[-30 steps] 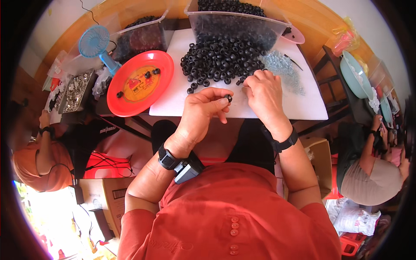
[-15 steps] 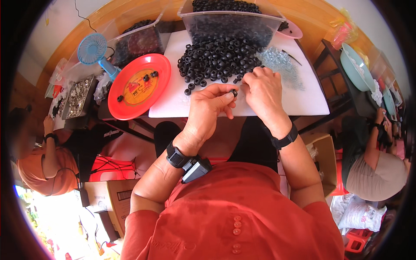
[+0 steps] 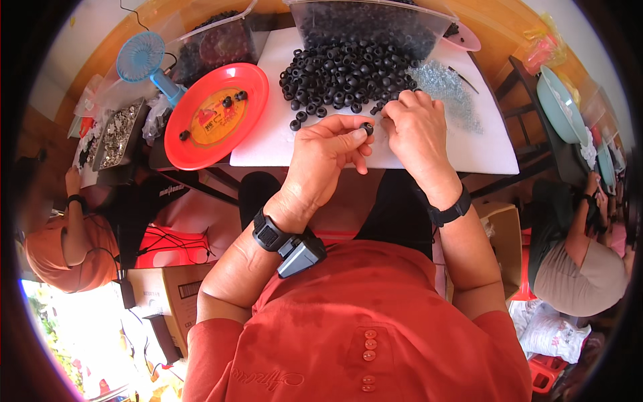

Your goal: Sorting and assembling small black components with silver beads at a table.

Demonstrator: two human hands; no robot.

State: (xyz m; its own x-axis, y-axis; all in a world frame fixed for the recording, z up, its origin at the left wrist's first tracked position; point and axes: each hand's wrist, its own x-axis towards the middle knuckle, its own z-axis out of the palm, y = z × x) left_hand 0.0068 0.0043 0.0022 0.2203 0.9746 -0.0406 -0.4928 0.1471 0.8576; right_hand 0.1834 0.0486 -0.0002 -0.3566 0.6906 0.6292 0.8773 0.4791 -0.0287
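Note:
My left hand [image 3: 328,146] pinches a small black ball-shaped piece [image 3: 366,127] with an opening in it, between thumb and forefinger. Just to its right, my right hand [image 3: 418,127] has its fingers bent and drawn together over the white board [image 3: 268,144]; whatever is at their tips is hidden. Beyond both hands lies a heap of hollow black pieces [image 3: 348,74], with several loose ones along its near edge. Small clear bits [image 3: 449,94] are spread beside the heap, past my right hand.
A red plate [image 3: 258,100] with a few black pieces stands at left, near a blue fan [image 3: 140,57]. Behind the heap is a clear plastic bin [image 3: 368,23]. A thin dark stick [image 3: 463,80] lies at right. People work on both sides, beside a metal tray [image 3: 117,137] and a pale basin [image 3: 559,107].
The whole view has shifted slightly, with the table now higher in it. My left hand still holds the black piece, and both hands keep nearly the same pose.

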